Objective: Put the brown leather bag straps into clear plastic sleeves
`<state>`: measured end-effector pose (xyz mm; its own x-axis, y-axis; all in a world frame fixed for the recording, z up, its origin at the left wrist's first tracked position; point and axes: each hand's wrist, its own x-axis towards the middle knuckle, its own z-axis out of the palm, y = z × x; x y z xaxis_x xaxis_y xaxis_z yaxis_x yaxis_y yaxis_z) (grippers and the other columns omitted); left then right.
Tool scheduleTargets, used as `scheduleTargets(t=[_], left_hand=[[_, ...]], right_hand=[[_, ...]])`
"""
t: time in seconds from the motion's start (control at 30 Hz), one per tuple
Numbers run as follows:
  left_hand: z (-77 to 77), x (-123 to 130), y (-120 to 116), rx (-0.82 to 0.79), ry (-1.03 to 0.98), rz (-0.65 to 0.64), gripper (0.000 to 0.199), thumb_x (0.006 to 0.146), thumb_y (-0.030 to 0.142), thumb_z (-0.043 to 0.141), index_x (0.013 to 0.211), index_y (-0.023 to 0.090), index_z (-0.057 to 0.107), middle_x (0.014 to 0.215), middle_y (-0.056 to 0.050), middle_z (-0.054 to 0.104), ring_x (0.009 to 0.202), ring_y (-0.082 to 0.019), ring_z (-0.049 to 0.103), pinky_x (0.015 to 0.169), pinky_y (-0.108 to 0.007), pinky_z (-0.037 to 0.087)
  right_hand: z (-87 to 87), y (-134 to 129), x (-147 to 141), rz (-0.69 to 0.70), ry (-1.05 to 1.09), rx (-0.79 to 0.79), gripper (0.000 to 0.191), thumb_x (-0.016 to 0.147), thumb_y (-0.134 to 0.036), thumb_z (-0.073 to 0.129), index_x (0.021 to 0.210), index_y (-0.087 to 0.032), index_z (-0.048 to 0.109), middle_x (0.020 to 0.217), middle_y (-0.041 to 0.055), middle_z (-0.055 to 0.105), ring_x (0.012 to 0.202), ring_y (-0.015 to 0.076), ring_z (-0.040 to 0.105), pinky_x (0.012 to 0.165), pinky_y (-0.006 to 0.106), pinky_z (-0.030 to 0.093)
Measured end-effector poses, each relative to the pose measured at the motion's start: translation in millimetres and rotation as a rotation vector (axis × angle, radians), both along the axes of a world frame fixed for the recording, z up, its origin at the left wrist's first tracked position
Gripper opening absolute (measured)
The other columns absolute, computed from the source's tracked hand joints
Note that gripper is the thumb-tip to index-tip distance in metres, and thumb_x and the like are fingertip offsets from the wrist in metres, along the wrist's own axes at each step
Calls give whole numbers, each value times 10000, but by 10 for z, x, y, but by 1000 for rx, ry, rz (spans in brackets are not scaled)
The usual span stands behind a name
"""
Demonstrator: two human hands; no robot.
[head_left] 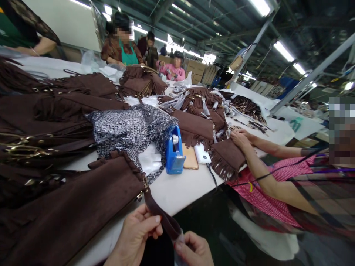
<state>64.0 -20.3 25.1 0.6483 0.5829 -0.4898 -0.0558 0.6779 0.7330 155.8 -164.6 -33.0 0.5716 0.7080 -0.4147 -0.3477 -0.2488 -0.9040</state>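
Observation:
A dark brown suede bag [91, 199] lies at the table's near left edge, with a gold-coloured clasp [144, 184] at its corner. From that clasp a brown strap [166, 221] hangs down past the edge. My left hand [135, 234] has its thumb and fingers closed on the upper part of the strap. Lower down, my right hand [194, 249] pinches the strap where translucent plastic wrap [179, 238] covers it. The wrap's lower end runs out of view.
Beyond the bag stand a blue tape dispenser [174, 155], a patterned plastic bag [130, 129], a phone [190, 157] and a white power bank [202, 153]. More brown fringed bags [194, 125] cover the table. A co-worker's hands [241, 138] handle one at right; other people sit farther back.

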Motion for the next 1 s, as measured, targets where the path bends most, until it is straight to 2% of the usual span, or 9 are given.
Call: scheduleTargets(t=[0.2, 0.4, 0.73, 1.0], left_hand=[[26, 27, -3, 82, 65, 10, 165, 581, 225, 689, 683, 136, 594, 499, 5, 589, 472, -95, 497, 455, -194, 362], [-40, 23, -12, 152, 115, -2, 154, 604, 234, 672, 695, 131, 602, 495, 4, 588, 475, -99, 500, 465, -200, 363], [-67, -17, 4, 185, 122, -26, 162, 601, 240, 669, 706, 135, 605, 498, 12, 579, 477, -100, 498, 476, -207, 360], [-88, -24, 16, 181, 105, -35, 158, 574, 239, 680, 658, 145, 585, 494, 15, 563, 451, -92, 482, 461, -200, 350]], right_hand=[[-63, -40, 12, -1, 8, -6, 436, 547, -523, 713, 553, -146, 493, 457, -56, 411, 442, 50, 277, 451, 200, 180], [-38, -26, 22, 19, 28, -23, 432, 542, -515, 720, 553, -138, 509, 453, -58, 409, 438, 45, 268, 448, 200, 176], [59, -19, 33, 67, 315, 11, 385, 474, -431, 798, 538, -126, 572, 475, -30, 530, 426, 39, 376, 453, 182, 229], [-7, 13, 44, 98, 367, -23, 389, 442, -423, 817, 516, -125, 577, 449, -34, 536, 402, 35, 387, 458, 187, 227]])
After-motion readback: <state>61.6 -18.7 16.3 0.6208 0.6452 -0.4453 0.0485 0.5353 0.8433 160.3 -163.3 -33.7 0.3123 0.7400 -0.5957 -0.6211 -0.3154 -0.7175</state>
